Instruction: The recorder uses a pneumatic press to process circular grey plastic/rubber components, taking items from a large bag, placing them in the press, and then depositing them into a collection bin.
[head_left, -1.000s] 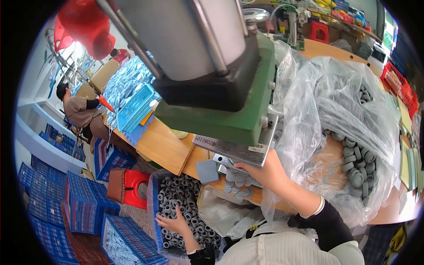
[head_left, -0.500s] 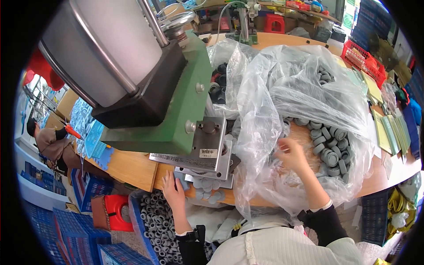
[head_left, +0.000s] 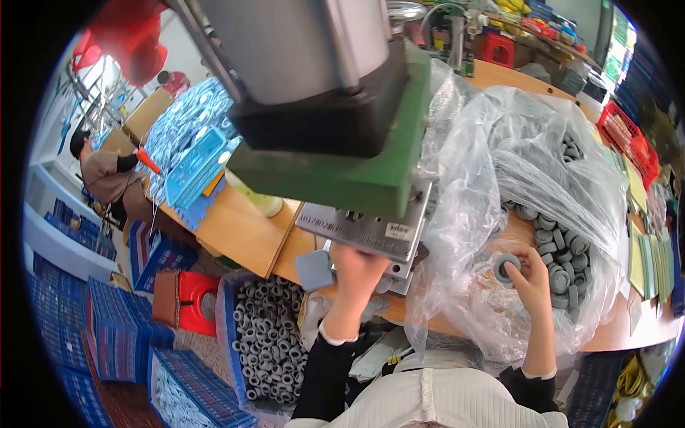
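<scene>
A round grey rubber-like piece with a dark centre is pinched between the thumb and fingers of my right hand, over the clear plastic bag. Several similar grey round pieces lie in a heap to its right. My left hand reaches beneath the metal die plate of a green press. Its fingers are hidden there, so what they hold cannot be seen. Beside that wrist, at the table's edge, is a grey-blue flat square pad.
Below the table's left edge stands a blue bin full of grey rings. A red stool and stacked blue crates are further left. A light-blue basket sits at far left, near a seated person. A red basket stands at right.
My left hand has moved from the table edge to under the die plate. My right hand now holds a grey round piece and has shifted nearer me. The whole view has turned somewhat left.
</scene>
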Demonstrator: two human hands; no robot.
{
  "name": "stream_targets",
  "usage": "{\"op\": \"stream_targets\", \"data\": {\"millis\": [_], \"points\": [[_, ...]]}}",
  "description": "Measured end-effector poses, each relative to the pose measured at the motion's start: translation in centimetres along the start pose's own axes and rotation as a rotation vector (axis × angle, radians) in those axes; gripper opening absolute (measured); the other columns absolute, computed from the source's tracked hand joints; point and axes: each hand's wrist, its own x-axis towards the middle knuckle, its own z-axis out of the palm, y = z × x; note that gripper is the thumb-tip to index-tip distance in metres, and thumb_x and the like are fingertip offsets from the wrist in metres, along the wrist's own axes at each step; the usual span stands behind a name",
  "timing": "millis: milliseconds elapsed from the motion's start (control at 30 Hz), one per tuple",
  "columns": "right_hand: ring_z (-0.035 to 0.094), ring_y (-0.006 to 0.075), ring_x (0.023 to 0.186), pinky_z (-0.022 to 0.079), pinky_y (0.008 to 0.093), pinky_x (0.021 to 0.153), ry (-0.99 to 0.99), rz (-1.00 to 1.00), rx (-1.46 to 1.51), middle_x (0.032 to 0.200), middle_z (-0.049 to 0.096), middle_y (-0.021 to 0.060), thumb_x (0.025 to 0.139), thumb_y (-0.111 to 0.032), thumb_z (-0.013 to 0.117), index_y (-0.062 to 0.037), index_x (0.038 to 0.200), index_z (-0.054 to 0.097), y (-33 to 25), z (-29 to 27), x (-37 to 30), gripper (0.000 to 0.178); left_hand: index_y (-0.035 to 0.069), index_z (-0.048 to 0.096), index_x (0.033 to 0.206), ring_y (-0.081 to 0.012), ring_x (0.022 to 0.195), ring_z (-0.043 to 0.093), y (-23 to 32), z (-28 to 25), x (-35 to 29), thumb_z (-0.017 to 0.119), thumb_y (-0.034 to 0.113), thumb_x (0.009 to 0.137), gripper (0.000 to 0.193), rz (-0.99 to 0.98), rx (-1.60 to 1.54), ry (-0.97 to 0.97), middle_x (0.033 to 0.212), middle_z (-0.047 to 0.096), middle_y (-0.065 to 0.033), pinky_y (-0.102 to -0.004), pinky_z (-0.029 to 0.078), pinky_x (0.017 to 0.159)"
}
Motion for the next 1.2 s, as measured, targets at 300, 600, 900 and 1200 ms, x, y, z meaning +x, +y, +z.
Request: {"op": "stream_targets", "data": {"millis": [300,600,900,1200], "points": [[0.057,0.0149,0.097,0.048,0.0292,0.083,-0.355,-0.188,0.374,0.109,0.058,0.0060,0.078,-0.004,0.071,-0.0026,0.127,0.050,-6.5,5.9,-1.9,0.053,0.003,0.059,0.102,-0.0251,0.089,0.059,-1.3,-0.6,-2.8,0.074,0.009,0.070,0.036,0.127,0.034,0.376,0.098,0.064,-0.0087,-0.0331,0.045,0.081],[0.061,0.0353,0.080,0.050,0.0360,0.068,-0.378,-0.555,-0.005,0.090,0.062,0.0186,0.074,-0.011,0.072,-0.0024,0.103,0.061,-9.1,16.9,1.3,0.032,-0.006,0.037,0.133,-0.0374,0.129,0.034,-12.5,-18.6,-16.9,0.075,0.029,0.075,0.077,-0.487,1.055,0.856,0.138,0.037,-0.0242,-0.0442,0.023,0.108],[0.060,0.0361,0.092,0.049,0.0378,0.078,-0.337,-0.532,0.009,0.109,0.059,0.0211,0.069,-0.013,0.076,0.0022,0.115,0.054,-9.7,14.7,-0.4,0.053,0.002,0.055,0.121,-0.0415,0.125,0.040,-11.0,-8.8,-4.1,0.053,0.016,0.088,0.035,0.095,0.723,0.084,0.128,0.052,-0.0160,-0.0480,0.030,0.103],[0.060,0.0331,0.093,0.048,0.0382,0.080,-0.013,-0.158,-0.409,0.103,0.061,0.0186,0.070,-0.005,0.068,0.0007,0.108,0.060,3.6,5.2,1.7,0.039,0.002,0.056,0.121,-0.0391,0.126,0.040,-12.1,-7.6,-3.9,0.049,0.015,0.090,0.034,0.063,0.801,-0.008,0.127,0.054,-0.0134,-0.0492,0.031,0.102]]}}
